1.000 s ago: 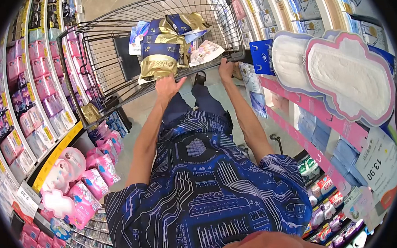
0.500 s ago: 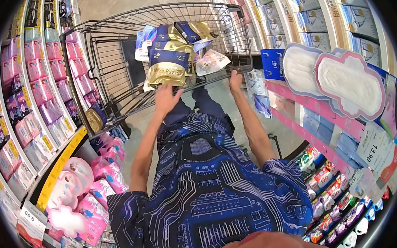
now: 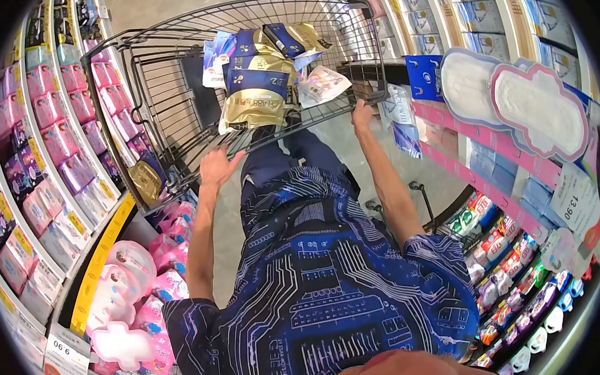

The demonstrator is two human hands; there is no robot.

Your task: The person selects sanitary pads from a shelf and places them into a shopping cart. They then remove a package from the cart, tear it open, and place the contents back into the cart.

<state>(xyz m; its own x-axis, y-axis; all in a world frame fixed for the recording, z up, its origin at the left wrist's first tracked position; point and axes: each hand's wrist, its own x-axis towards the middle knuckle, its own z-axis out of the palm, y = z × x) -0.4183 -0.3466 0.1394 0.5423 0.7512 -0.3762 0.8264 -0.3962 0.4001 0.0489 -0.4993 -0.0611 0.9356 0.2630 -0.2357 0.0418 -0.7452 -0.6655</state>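
A black wire shopping cart stands in front of me. My left hand is on the cart's near bar, left of the middle, with its fingers curled over and the thumb out to the side. Further right, my right hand is closed round the same near edge. Inside the basket lie several gold-and-navy packs, the nearest close to the near bar. A white patterned pack is to their right and a blue-white pack to their left.
Shelves of pink and purple packs line the left side, with a yellow shelf strip. Large pad-shaped displays and a price card jut out on the right. Colourful small packs fill the lower right shelves.
My left hand has moved left and back from beside the gold pack to the cart's near bar. My right hand has kept hold. The shelves have shifted slightly in view.
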